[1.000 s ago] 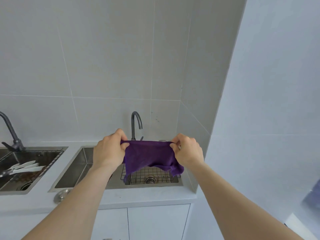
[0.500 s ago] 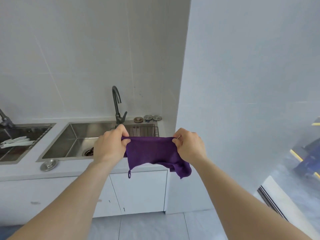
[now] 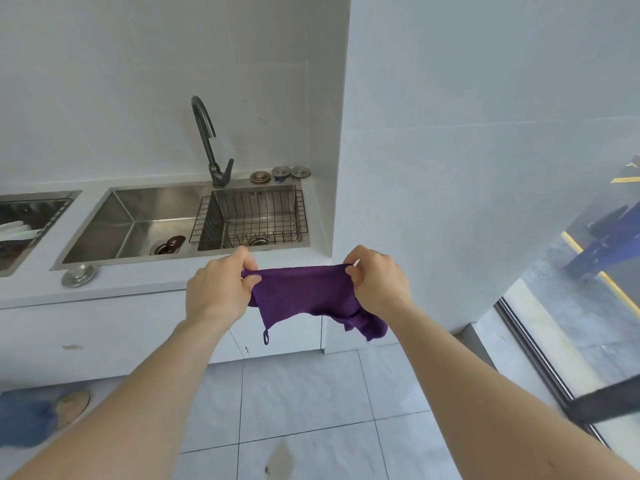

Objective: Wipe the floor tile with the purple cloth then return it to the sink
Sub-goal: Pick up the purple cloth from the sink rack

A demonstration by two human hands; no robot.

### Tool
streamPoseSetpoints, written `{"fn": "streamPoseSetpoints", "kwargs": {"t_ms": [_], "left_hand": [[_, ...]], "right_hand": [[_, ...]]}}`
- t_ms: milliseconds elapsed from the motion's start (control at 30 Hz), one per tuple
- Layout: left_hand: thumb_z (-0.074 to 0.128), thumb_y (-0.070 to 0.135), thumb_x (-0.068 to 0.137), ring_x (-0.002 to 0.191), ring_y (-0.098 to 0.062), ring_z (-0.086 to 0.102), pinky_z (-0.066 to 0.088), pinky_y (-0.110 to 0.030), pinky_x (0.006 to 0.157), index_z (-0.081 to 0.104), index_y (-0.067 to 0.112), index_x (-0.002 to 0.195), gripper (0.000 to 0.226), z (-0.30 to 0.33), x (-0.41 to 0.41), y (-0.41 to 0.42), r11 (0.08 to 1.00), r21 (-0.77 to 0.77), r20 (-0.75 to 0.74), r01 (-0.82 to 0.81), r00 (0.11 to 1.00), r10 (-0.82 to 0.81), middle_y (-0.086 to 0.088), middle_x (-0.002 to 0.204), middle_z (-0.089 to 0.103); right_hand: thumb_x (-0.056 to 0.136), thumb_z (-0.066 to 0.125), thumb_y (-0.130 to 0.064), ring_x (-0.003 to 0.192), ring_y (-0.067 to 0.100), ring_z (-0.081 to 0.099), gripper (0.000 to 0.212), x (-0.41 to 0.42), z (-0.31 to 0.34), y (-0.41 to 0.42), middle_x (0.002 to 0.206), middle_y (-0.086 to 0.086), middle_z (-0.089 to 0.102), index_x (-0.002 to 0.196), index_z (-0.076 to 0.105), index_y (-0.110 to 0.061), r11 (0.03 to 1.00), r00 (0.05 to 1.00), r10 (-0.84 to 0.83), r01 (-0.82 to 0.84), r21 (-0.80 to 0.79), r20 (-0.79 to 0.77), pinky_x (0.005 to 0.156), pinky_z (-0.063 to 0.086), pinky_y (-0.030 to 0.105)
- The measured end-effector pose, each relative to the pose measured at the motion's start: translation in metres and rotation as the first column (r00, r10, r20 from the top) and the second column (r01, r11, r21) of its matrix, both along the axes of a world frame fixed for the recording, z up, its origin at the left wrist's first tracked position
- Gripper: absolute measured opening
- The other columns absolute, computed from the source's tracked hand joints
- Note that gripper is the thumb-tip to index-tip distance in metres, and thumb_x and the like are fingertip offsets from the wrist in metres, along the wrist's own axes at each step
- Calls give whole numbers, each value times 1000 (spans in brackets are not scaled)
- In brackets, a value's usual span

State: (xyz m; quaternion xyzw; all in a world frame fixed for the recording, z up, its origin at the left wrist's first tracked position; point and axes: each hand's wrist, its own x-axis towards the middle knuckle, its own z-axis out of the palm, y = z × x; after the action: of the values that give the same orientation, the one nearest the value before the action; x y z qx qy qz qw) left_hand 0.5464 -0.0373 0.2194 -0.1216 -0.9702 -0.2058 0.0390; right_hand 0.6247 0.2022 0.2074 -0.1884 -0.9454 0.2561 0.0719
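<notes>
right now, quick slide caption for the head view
Both hands, left and right, stretch a purple cloth above the floor tile before the sink.

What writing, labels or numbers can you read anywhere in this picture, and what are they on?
No text can be read anywhere.
A small dark mark on the back rim of the wire basket in the sink: too small and blurred to read.
The purple cloth, the faucet and the cabinet fronts carry no visible writing.

Kitchen: steel sink (image 3: 145, 216), faucet (image 3: 207, 140), white cabinets (image 3: 104, 334), tiled walls.
</notes>
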Motion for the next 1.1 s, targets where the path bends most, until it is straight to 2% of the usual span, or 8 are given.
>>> {"fn": "streamPoseSetpoints", "kwargs": {"t_ms": [167,400,567,733,900,1100], "left_hand": [[65,31,93,82,-28,62,40,-33,67,58,31,92,8,-35,-6,-36,999,34,74,-3,997,1,8,89,72],[68,30,90,80,-27,63,41,-34,67,59,30,91,9,-111,-19,-105,998,60,164,18,986,-28,11,85,71],[68,28,91,80,-23,64,41,-32,66,59,30,92,9,-203,-7,-156,998,60,278,15,960,-31,14,83,69],[68,27,91,79,-22,65,43,-33,64,58,29,90,10,-299,17,-197,1000,20,388,4,922,-12,13,83,69],[68,27,91,80,-22,65,40,-33,64,57,29,90,12,-394,44,-222,1000,-23,487,-8,873,19,11,85,71],[67,26,92,80,-22,65,46,-36,65,58,30,90,10,-518,86,-235,998,-53,561,-40,826,63,12,85,70]], "right_hand": [[101,44,-14,89,34,62,20,-3,-34,-38,105,3,62,109,60,-22,1000,999,14,-14,8,46,71,46,37],[88,42,5,78,34,60,37,-10,-111,-109,99,1,58,106,60,-22,1000,990,3,-7,29,138,61,40,34],[83,49,7,70,33,61,40,6,-204,-166,100,-1,60,106,60,-23,999,980,-19,13,31,199,57,45,35],[91,50,3,73,35,59,32,31,-298,-208,102,0,60,107,62,-22,1000,967,-10,9,5,255,63,51,43],[90,50,3,74,35,60,34,58,-390,-229,102,0,61,107,63,-23,999,939,24,-15,-30,344,65,53,43],[93,50,3,69,36,57,32,105,-515,-241,100,4,62,110,65,-19,996,913,64,-34,-81,402,60,40,34]]}}
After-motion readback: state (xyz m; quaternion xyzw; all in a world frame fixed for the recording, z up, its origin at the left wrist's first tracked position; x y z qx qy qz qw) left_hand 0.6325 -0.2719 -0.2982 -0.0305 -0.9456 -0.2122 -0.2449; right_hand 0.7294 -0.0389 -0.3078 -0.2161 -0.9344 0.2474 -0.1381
